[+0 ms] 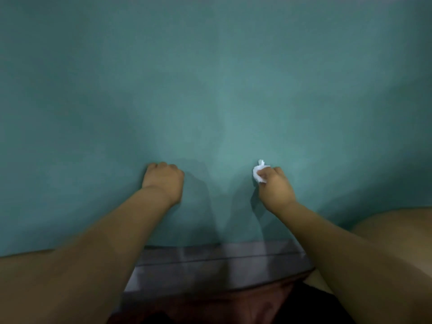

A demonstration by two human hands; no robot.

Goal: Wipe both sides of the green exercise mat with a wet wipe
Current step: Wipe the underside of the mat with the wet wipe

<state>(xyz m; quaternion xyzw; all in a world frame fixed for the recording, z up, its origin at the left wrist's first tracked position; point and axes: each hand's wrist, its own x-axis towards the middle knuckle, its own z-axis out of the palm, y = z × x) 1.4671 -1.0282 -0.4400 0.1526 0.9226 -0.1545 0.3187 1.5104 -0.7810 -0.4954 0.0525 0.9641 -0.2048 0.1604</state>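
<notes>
We are bracing the left hand on the green exercise mat, fingers curled under into a fist with nothing visibly held, knuckles down on the surface. The mat is filling nearly the whole view, lying flat, its near edge meeting a dark floor strip between the forearms.

To the right, we are gripping a bunched white wet wipe in the right hand, fingers curled round it; the wipe is sitting at the mat surface, though actual contact is too blurred to confirm.

Judgement: one face is being wiped; we cannot tell which. To do it well, we are advising flattening the wad for broader contact, keeping the left fist as an anchor so the mat is not creeping, and overlapping passes outward toward the far edge.
</notes>
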